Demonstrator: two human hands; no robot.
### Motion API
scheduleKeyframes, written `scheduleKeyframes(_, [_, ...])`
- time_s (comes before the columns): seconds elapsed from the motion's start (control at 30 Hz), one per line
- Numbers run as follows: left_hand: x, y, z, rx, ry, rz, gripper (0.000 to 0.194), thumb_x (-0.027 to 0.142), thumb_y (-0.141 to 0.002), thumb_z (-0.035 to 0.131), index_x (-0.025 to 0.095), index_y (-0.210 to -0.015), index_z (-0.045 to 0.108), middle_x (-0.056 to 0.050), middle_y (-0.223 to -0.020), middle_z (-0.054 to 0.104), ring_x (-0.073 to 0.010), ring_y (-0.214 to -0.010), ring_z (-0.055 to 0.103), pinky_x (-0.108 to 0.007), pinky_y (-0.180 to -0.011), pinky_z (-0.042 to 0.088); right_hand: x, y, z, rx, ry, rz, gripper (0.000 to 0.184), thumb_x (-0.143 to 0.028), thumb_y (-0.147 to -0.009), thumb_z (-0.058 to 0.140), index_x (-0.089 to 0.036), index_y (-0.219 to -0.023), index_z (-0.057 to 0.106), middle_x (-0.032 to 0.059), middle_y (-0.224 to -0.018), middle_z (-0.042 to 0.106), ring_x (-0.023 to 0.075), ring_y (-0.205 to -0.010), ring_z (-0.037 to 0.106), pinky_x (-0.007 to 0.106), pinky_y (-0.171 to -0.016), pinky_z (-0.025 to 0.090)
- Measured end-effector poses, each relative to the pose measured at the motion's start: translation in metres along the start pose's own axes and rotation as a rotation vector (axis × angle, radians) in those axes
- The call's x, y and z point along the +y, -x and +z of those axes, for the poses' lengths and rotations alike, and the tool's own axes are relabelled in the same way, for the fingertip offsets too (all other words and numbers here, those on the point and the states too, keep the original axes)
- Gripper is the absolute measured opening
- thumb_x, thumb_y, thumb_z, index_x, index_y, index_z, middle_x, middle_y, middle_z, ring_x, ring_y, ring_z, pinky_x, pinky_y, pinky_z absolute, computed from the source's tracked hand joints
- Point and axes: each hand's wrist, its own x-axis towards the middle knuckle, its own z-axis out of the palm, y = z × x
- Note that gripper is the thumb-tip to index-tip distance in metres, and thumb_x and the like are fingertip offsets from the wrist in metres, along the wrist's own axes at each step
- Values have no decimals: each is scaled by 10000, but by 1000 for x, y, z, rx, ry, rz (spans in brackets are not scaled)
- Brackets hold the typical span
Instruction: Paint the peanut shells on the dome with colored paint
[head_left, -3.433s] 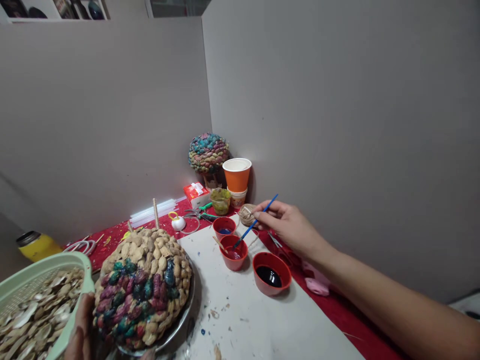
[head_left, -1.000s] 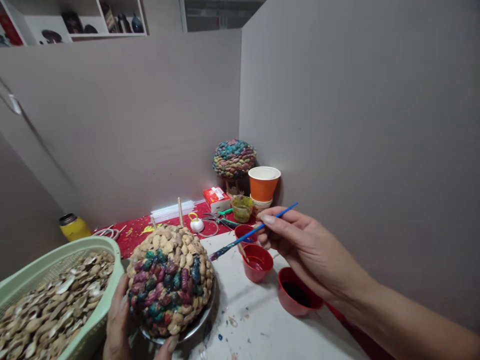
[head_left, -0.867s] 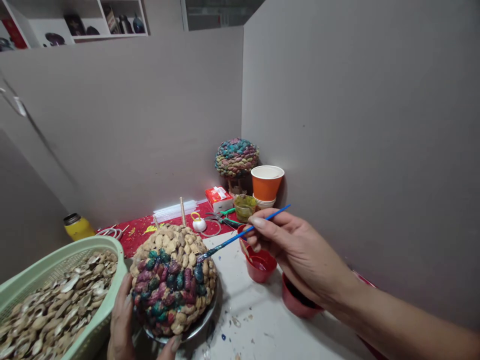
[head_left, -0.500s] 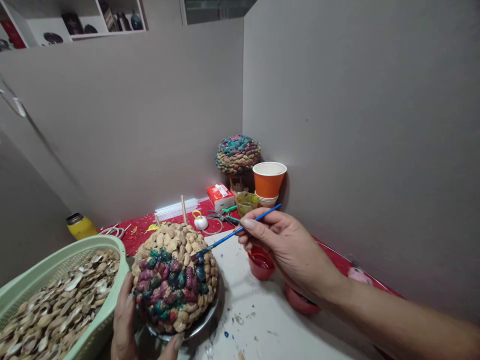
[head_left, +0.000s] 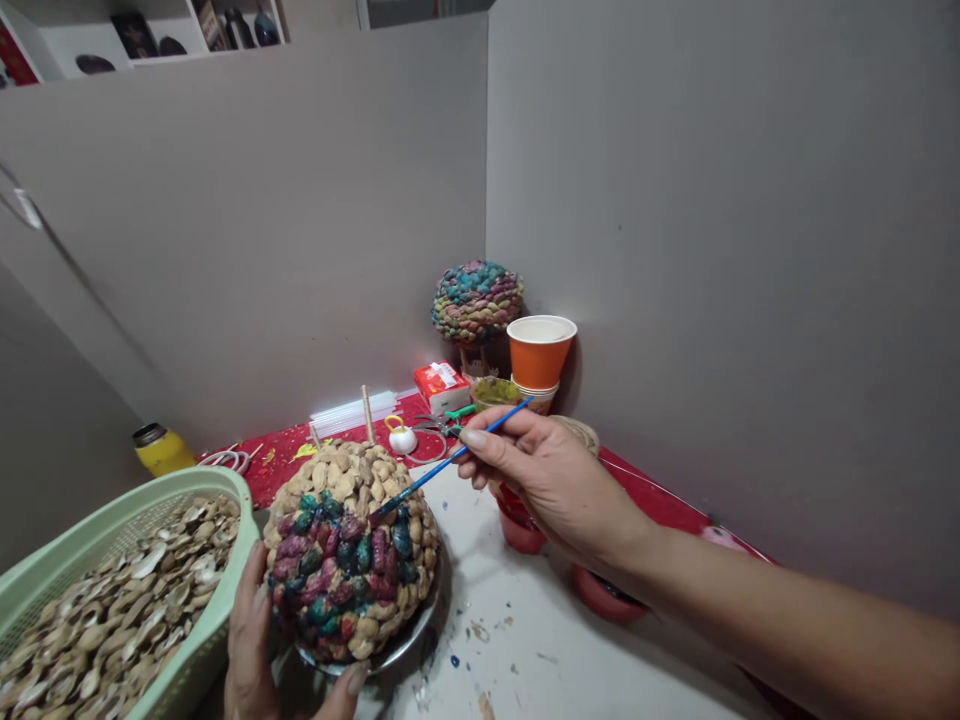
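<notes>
A dome covered in peanut shells [head_left: 346,560] rests in a shiny metal bowl [head_left: 397,655]. Its front is painted purple, teal and dark blue; its top is bare tan shell. My left hand [head_left: 259,650] grips the dome and bowl from the lower left, fingers on the side and thumb at the front rim. Pinched in my right hand [head_left: 525,460] is a blue paintbrush [head_left: 442,466], its dark bristles at the shells near the upper middle of the dome. Below my right hand stand a red cup [head_left: 519,528] and a second red container [head_left: 604,597], partly hidden by the forearm.
A green basket [head_left: 232,500] of empty shells stands at left, with a yellow bottle [head_left: 163,450] behind. Farther back are a painted shell dome on legs [head_left: 478,303], orange paper cups [head_left: 538,358], a tissue pack [head_left: 441,388], green-handled pliers [head_left: 454,415] and clear sticks [head_left: 352,412].
My right hand has shifted left, carrying the brush tip from the dome's upper right toward its middle. My left hand stays on the dome. The view has tilted slightly.
</notes>
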Motion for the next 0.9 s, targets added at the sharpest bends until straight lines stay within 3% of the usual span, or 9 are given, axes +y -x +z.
scheduleKeyframes(0.33, [3, -4, 0, -11, -8, 21, 1034, 156, -758, 821, 320, -1622, 278, -116, -1707, 294, -378, -1539, 347, -596, -1210, 372, 4, -10, -5, 74, -19, -38, 484, -544, -592, 952, -190, -788, 688, -25, -646, 714, 109, -573, 655, 233, -557, 495])
scheduleKeyframes(0.73, [7, -4, 0, -2, -33, 24, 1005, 184, -790, 809, 332, -1624, 269, -105, -1704, 306, -374, -1542, 337, -565, -1204, 397, -2, -2, -2, 1, -49, -17, 443, -538, -634, 938, -201, -780, 691, -22, -639, 714, 101, -573, 618, 236, -563, 475])
scheduleKeyframes(0.9, [7, -3, 0, -13, -19, 5, 984, 167, -805, 782, 318, -1628, 264, -106, -1714, 279, -379, -1534, 355, -602, -1201, 375, 0, -3, 0, -24, -31, -13, 460, -549, -601, 947, -196, -753, 695, -27, -644, 697, 106, -582, 627, 240, -563, 484])
